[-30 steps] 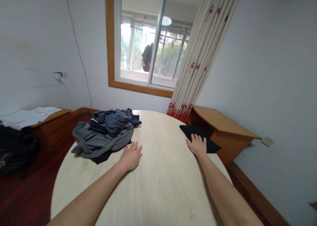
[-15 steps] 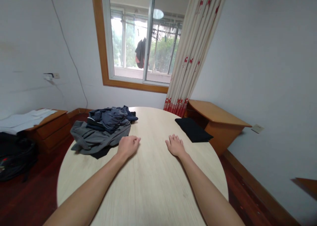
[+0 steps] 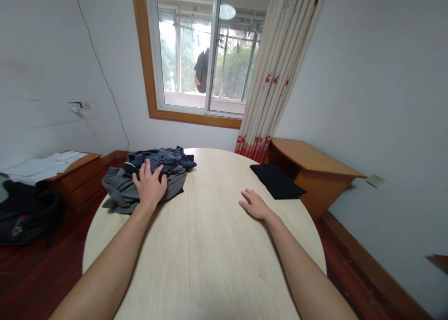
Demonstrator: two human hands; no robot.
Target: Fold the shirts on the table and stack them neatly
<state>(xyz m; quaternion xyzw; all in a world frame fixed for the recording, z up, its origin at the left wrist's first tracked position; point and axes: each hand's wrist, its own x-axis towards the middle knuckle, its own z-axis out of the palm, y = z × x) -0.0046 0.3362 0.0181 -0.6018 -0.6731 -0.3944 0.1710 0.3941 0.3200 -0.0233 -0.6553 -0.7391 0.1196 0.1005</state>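
Note:
A rumpled pile of clothes lies on the left side of the round pale table [image 3: 206, 236]. It has a grey garment [image 3: 117, 189] in front and a dark blue one [image 3: 171, 159] on top. Over the pile is my left hand [image 3: 150, 185], its fingers spread; whether it touches the cloth I cannot tell. My right hand [image 3: 256, 205] is open at the right of the tabletop, fingers stretched toward the left, holding nothing. Beyond it, near the right edge, a flat folded black cloth [image 3: 278, 182] lies apart from the hand.
Behind the table's right edge stands a brown wooden desk [image 3: 315, 159]. At the left are a low wooden drawer cabinet [image 3: 82, 173] with papers on it and a black bag [image 3: 31, 215] on the floor. A flowered curtain [image 3: 269, 96] hangs beside the window [image 3: 185, 53].
My left hand has moved left from the bare tabletop to over the clothes pile, and its curled fingers have spread. My right hand has turned slightly leftward. The view has shifted a little.

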